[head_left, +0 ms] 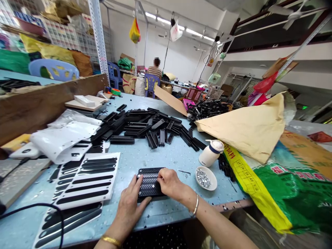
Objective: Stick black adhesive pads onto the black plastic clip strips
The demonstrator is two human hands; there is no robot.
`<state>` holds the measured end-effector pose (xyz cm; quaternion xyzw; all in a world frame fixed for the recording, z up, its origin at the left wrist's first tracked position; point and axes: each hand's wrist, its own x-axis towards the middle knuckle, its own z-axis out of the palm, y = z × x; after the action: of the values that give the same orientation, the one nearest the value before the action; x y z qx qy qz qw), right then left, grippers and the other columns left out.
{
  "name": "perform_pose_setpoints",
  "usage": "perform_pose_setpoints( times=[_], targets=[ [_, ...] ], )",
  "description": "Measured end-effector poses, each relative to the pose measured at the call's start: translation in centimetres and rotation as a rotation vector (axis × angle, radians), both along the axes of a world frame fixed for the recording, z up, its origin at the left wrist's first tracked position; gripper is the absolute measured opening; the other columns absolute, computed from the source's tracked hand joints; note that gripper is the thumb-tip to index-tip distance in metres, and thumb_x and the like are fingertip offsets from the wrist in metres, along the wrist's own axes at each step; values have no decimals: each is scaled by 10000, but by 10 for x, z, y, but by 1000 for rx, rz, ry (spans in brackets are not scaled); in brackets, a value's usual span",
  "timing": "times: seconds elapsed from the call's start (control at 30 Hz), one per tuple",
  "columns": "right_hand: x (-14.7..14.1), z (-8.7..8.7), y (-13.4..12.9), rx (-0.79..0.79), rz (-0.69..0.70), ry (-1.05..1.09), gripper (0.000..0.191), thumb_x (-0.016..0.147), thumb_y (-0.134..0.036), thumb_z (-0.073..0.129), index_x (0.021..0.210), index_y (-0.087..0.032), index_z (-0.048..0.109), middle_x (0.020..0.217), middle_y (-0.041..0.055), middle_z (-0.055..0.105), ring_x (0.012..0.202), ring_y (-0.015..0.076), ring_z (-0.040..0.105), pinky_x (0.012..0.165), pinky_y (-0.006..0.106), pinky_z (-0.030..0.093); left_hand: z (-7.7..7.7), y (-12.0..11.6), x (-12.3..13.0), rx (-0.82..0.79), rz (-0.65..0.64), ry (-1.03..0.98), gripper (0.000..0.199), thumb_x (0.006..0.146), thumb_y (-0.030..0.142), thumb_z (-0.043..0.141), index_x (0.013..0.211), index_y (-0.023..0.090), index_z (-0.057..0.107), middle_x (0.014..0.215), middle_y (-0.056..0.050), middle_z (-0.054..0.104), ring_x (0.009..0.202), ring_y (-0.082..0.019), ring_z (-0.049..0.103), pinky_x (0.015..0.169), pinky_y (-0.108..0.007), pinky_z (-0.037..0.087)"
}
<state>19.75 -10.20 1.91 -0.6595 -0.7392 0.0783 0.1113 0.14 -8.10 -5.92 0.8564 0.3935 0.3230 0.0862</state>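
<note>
Flat on the blue table (pixel 153 155), near its front edge, lie black perforated pieces (pixel 149 185) side by side, with a few small silver parts on them. My left hand (pixel 131 204) rests at their left side, fingers apart, fingertips touching the edge. Over their right part is my right hand (pixel 169 183), its fingers pinched together; whatever they hold is too small to make out. A white bowl (pixel 206 178) of small silver parts stands to the right, beside a white lidded jug (pixel 211 153).
Behind the hands spreads a pile of black pieces (pixel 135 124). Sheets with black strips (pixel 89 180) lie at the left, near a black cable (pixel 33 204). Green and yellow sacks (pixel 280 193) cover the right side. A person (pixel 155 70) sits far back.
</note>
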Motion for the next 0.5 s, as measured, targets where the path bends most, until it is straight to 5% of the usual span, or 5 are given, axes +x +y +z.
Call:
perform_pose_setpoints(
  times=[0.3,0.5],
  targets=[
    [-23,23,4,-80,261,-86,114,739,-129,612,743,-74,712,767,160,702,685,241,651,570,291,452,-3,5,-1,56,-13,-16,723,889,352,554,1503,250,186,1431,-217,475,1230,-380,555,894,-497,544],
    [1,34,-2,159,87,-120,99,709,-146,604,794,-143,654,812,77,682,708,188,611,600,259,445,-6,14,-4,-60,28,-30,691,901,439,531,1507,317,223,1433,-156,501,1125,-382,632,849,-515,584]
  ],
)
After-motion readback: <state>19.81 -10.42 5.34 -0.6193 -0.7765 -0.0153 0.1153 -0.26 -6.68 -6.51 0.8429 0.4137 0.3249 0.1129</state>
